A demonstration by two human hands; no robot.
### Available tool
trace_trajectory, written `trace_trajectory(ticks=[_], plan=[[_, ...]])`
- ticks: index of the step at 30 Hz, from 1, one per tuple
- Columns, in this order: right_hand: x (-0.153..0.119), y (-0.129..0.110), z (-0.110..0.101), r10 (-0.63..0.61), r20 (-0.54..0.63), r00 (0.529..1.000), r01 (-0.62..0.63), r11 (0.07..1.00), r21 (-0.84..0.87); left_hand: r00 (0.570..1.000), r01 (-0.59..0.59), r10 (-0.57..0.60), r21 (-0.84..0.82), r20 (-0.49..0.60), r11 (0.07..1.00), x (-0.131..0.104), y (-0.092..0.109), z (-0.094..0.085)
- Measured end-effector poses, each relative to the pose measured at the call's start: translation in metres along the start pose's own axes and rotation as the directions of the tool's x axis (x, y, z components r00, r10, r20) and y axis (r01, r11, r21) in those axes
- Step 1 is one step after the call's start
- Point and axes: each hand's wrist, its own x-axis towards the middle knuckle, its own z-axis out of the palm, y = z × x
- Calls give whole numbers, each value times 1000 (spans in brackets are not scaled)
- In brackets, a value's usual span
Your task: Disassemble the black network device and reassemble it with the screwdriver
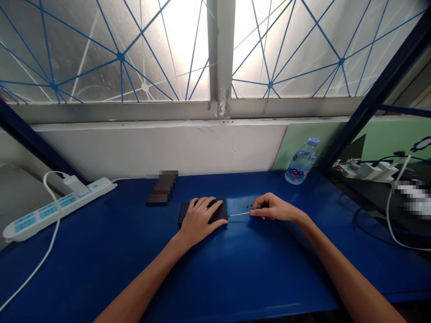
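Observation:
A flat black box (183,211) lies on the blue table. Across its top lies my left hand (200,220), fingers spread toward the far edge and thumb along the near right corner, gripping it. To the right, my right hand (274,207) pinches a thin, light-coloured rod (239,214). The rod's tip points left and meets or nearly meets the box's right side. Something dark shows inside the right hand, mostly hidden by the fingers. Several tiny dark dots (248,206), too small to name, lie just beyond the rod.
A dark, blurred-out flat object (162,188) is behind the box. At the back right stands a water bottle (302,162). A white power strip (60,208) with a plug and cable sits at the left. More plugs (370,171) and cables are beyond the blue frame post at right.

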Motion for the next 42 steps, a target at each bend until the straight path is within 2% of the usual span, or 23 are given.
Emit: trace_trajectory(ticks=[12, 16, 20, 32, 37, 42], plan=[[3, 5, 0, -63, -52, 997, 61, 997, -42, 1000, 1, -1, 4, 1, 1000, 0, 0, 0], [2, 5, 0, -22, -34, 999, 22, 1000, 4, 1000, 1, -1, -1, 1, 1000, 0, 0, 0], [0, 3, 0, -14, -6, 1000, 14, 1000, -24, 1000, 0, 0, -2, -1, 1000, 0, -1, 0], [4, 7, 0, -44, -50, 998, 42, 997, -58, 1000, 6, -6, -5, 12, 1000, 0, -1, 0], [1, 2, 0, -8, 1, 1000, 8, 999, -51, 1000, 7, -7, -9, 13, 1000, 0, 0, -1], [0, 0, 0, -39, 28, 999, 41, 996, -75, 1000, 6, -6, -13, 13, 1000, 0, 0, -1]])
